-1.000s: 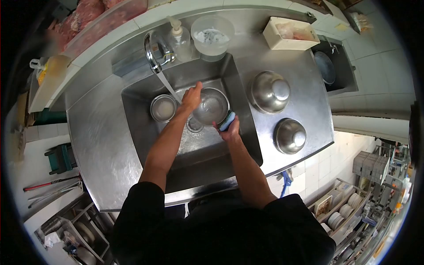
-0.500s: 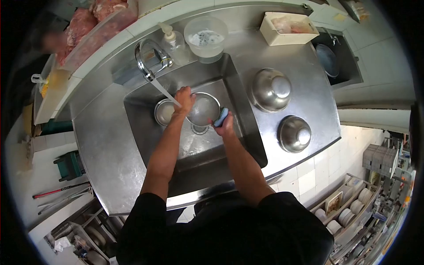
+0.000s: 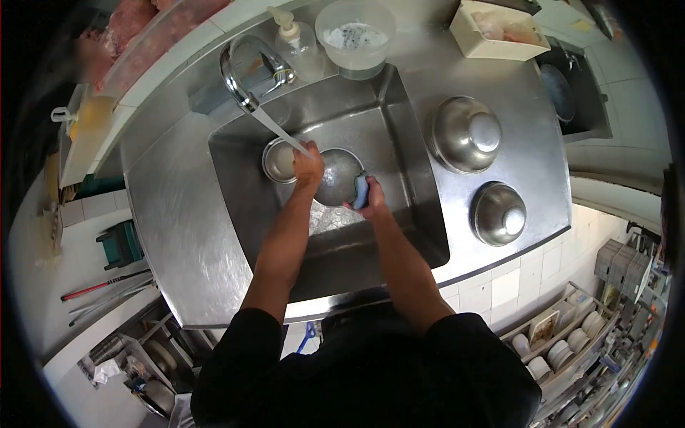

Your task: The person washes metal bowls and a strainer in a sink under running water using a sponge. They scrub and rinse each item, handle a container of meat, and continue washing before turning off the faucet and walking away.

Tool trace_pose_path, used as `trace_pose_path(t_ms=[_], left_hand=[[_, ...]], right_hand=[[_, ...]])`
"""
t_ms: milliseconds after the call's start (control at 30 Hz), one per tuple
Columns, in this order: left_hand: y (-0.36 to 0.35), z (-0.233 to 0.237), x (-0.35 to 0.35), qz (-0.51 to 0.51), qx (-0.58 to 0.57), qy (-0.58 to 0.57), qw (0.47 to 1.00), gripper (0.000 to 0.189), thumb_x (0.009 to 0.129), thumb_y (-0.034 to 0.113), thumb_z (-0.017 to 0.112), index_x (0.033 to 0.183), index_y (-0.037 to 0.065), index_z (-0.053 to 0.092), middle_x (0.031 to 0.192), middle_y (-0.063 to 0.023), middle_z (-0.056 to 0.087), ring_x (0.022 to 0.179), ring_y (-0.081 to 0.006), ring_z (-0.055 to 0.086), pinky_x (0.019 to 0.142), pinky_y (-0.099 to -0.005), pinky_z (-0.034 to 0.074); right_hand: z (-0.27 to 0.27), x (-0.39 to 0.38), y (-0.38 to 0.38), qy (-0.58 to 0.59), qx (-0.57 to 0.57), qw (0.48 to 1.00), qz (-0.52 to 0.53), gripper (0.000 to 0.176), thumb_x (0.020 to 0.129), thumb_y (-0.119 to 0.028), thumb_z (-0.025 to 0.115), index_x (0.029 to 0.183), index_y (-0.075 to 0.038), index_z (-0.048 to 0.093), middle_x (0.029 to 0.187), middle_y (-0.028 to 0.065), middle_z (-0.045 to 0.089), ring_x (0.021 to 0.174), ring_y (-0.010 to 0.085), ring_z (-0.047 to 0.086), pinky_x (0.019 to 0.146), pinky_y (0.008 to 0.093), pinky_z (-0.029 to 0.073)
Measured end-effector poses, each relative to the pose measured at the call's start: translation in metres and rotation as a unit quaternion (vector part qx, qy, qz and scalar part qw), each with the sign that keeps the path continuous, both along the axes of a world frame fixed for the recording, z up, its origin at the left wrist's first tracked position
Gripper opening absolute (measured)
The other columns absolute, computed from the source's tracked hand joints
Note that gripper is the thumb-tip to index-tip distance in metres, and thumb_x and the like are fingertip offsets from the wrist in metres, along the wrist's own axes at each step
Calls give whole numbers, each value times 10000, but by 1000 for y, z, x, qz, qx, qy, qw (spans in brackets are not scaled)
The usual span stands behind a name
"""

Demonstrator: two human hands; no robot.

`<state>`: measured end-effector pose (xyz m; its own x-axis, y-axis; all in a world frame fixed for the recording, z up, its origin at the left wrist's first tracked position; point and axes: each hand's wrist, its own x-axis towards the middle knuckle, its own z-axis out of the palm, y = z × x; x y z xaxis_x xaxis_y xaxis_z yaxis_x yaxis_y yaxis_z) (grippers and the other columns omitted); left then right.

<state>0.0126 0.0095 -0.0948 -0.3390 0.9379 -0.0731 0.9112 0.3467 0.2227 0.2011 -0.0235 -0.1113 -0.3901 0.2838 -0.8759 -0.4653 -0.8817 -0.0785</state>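
Inside the steel sink, my left hand is closed on the left rim of a metal bowl. My right hand is closed round a blue sponge at the bowl's right edge. Water runs from the curved faucet in a stream that meets my left hand. A smaller metal bowl with cloudy liquid in it stands in the sink just left of that hand. Some of my left fingers are hidden.
Two upturned steel bowls lie on the right counter. A soap pump bottle and a plastic tub of sudsy water stand behind the sink. A cream container is at the back right. Raw meat fills a bin at the upper left.
The whole view has shifted, so the sink sits slightly higher and further right. Both hands stay at the bowl, and the sponge is now more upright along its right edge.
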Motion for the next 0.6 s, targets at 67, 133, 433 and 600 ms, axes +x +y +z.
trace_pose_path(t_ms=[67,133,433,600], left_hand=[[-11,-28,0,-21,-50,23,998,197,780,43,502,963,-2,560,1044,-194,535,974,-370,527,792,-438,498],[-25,-34,10,-20,-54,20,998,196,794,58,500,968,-5,564,1059,-194,535,978,-368,529,785,-439,501],[-100,-86,48,89,-184,-118,972,179,774,182,586,870,31,591,957,-186,574,900,-353,575,771,-438,488],[-144,-128,65,60,-166,-177,968,176,737,155,579,881,53,570,898,-181,566,856,-361,567,750,-462,466]], right_hand=[[8,9,-6,-13,-7,1000,17,381,844,-418,421,1127,-172,487,1133,69,482,1077,286,437,845,563,423],[3,22,-11,-1,0,998,56,344,831,-380,461,1095,-160,488,1031,63,478,1022,278,442,805,594,426],[-52,58,-49,-93,-61,975,194,383,816,-360,512,1142,-162,474,1130,73,503,1031,290,491,781,605,430],[-32,61,-45,-132,-66,945,293,430,775,-328,577,1146,-133,479,1074,79,532,1018,261,504,809,538,452]])
